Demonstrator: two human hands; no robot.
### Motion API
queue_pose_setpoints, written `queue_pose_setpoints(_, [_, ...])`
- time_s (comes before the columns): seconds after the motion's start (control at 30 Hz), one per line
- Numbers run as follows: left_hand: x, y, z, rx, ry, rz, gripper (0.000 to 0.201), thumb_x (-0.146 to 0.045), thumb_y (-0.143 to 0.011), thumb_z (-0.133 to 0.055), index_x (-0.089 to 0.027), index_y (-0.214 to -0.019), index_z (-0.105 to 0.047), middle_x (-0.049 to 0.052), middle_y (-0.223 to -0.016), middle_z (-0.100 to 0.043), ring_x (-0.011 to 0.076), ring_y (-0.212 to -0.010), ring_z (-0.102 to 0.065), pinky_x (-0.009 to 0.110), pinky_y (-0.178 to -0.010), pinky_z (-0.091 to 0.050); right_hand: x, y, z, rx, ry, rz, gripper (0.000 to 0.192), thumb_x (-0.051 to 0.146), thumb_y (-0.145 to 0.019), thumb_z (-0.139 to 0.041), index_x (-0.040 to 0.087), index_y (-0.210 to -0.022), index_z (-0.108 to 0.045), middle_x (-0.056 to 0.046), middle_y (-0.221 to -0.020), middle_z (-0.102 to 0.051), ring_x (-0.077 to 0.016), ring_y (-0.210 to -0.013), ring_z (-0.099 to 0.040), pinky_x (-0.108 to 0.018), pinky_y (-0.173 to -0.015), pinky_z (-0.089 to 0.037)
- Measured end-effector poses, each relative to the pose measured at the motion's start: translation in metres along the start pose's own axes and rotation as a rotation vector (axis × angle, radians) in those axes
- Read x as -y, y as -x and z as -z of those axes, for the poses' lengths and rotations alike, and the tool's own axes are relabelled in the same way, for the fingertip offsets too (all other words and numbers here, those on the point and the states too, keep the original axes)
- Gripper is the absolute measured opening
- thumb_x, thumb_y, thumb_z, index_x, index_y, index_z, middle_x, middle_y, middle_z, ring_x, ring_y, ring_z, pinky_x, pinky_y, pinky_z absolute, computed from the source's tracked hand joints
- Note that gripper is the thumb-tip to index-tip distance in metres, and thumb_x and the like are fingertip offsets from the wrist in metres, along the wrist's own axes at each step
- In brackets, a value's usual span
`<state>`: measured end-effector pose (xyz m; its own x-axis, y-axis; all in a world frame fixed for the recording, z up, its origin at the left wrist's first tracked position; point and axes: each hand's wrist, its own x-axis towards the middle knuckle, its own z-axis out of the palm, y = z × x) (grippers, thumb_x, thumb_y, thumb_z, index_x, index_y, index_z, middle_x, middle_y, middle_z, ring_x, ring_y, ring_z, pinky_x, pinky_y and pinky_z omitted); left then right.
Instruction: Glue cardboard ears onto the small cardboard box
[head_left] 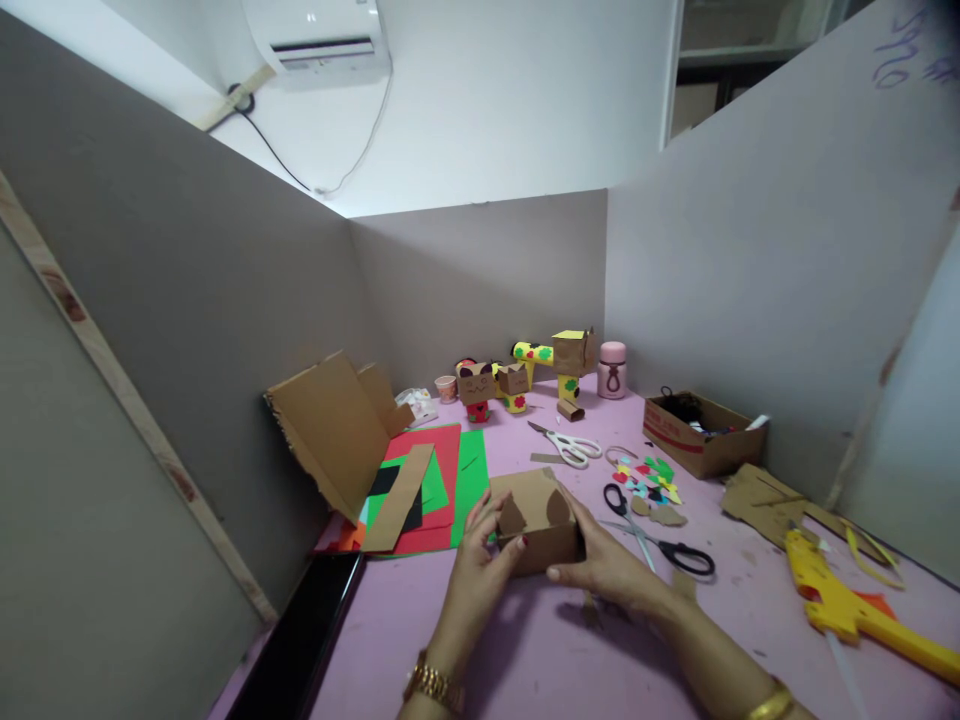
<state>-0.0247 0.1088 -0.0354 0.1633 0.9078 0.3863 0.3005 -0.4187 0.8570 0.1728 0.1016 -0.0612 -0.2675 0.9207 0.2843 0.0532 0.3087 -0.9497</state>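
A small brown cardboard box (pixel 536 520) with two ear-like flaps on top rests on the pink table (pixel 517 650). My left hand (pixel 480 570) grips its left side, fingers pressed on the front face near a small green bit. My right hand (pixel 607 565) cups its right side and lower front corner. Both wrists wear gold bracelets.
Black-handled scissors (pixel 664 545) and white-handled scissors (pixel 570 447) lie right of the box, by coloured paper scraps (pixel 649 480). A yellow glue gun (pixel 847 605) lies at the right. Cardboard sheets (pixel 337 430) lean left over red and green paper (pixel 457 470). Cardboard figures (pixel 517 375) and an open box (pixel 701 435) stand behind.
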Motion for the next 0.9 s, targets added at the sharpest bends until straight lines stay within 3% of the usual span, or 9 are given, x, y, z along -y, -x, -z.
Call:
queue_pose_setpoints(0.17, [-0.001, 0.002, 0.000, 0.012, -0.010, -0.007, 0.038, -0.031, -0.078, -0.063, -0.013, -0.110, -0.071, 0.018, -0.142, -0.054, 0.0322, -0.143, -0.030, 0.052, -0.117, -0.022, 0.012, 0.003, 0.006, -0.074, 0.124, -0.035, 0.123, 0.074, -0.062, -0.069, 0.019, -0.155, -0.010, -0.021, -0.157, -0.030, -0.0315, -0.142, -0.033, -0.050, -0.113, -0.030])
queue_pose_setpoints(0.27, [-0.001, 0.002, 0.000, 0.015, 0.000, -0.008, 0.041, -0.030, -0.078, -0.063, -0.013, -0.115, -0.068, 0.018, -0.142, -0.054, 0.0314, -0.143, -0.031, 0.052, -0.117, -0.023, 0.034, 0.001, 0.010, -0.196, 0.289, 0.018, 0.098, 0.065, -0.079, -0.060, 0.017, -0.154, -0.018, -0.020, -0.160, -0.021, -0.0303, -0.147, -0.021, -0.053, -0.115, -0.023])
queue_pose_setpoints(0.33, [0.000, 0.002, -0.001, 0.017, 0.012, -0.005, 0.045, -0.030, -0.078, -0.064, -0.013, -0.120, -0.065, 0.017, -0.143, -0.053, 0.0302, -0.143, -0.030, 0.050, -0.117, -0.024, 0.055, -0.005, 0.006, -0.227, 0.416, 0.094, 0.080, 0.056, -0.082, -0.061, 0.017, -0.148, -0.035, -0.018, -0.158, -0.025, -0.0277, -0.147, -0.019, -0.049, -0.117, -0.018])
queue_pose_setpoints(0.47, [0.005, 0.003, -0.002, 0.018, 0.046, 0.000, 0.042, -0.029, -0.078, -0.066, -0.017, -0.118, -0.064, 0.015, -0.144, -0.051, 0.0281, -0.144, -0.027, 0.047, -0.116, -0.026, 0.090, -0.024, -0.013, -0.152, 0.655, 0.172, 0.047, 0.031, -0.079, -0.071, 0.019, -0.124, -0.064, -0.016, -0.146, -0.047, -0.0295, -0.138, -0.036, -0.047, -0.114, -0.022])
queue_pose_setpoints(0.67, [0.007, 0.004, -0.003, 0.030, 0.076, 0.005, 0.040, -0.023, -0.078, -0.063, -0.021, -0.118, -0.064, 0.011, -0.142, -0.053, 0.0270, -0.144, -0.027, 0.046, -0.116, -0.026, 0.097, -0.042, -0.031, -0.051, 0.894, 0.098, 0.011, 0.025, -0.087, -0.068, 0.018, -0.095, -0.072, -0.007, -0.119, -0.067, -0.0292, -0.129, -0.047, -0.060, -0.111, -0.021])
queue_pose_setpoints(0.9, [0.000, 0.004, 0.000, 0.039, 0.090, 0.024, 0.046, -0.022, -0.077, -0.063, -0.023, -0.123, -0.063, 0.009, -0.142, -0.054, 0.0265, -0.144, -0.027, 0.044, -0.114, -0.030, 0.099, -0.041, -0.030, 0.019, 0.963, 0.040, 0.012, 0.028, -0.090, -0.065, 0.018, -0.093, -0.071, -0.005, -0.116, -0.069, -0.0269, -0.127, -0.051, -0.060, -0.112, -0.022])
